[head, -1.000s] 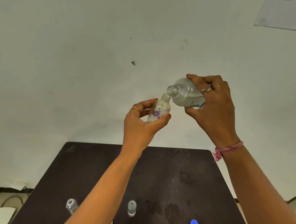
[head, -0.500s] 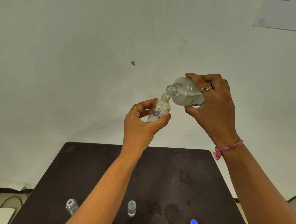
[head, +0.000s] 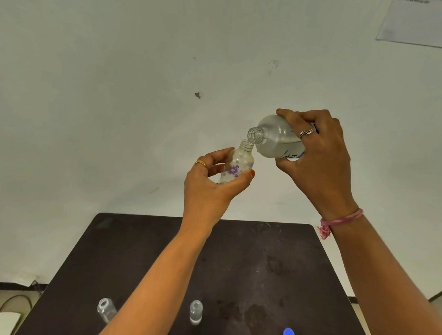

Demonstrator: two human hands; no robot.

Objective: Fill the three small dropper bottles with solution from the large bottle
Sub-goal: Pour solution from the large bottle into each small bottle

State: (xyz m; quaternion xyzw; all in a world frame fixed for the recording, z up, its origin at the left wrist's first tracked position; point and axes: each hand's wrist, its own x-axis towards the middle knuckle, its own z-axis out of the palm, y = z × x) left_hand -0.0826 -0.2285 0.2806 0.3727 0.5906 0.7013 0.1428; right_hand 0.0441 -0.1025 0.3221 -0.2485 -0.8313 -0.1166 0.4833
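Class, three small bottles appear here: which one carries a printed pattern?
The small bottle held up in the left hand has purple flowers on it. The two clear bottles standing on the dark table are plain.

large bottle [head: 277,138] (tilted) over small bottle [head: 236,165]

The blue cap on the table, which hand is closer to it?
Right, though neither is close. The blue cap lies on the table's near edge; the right hand is raised roughly above it, and the left hand further left.
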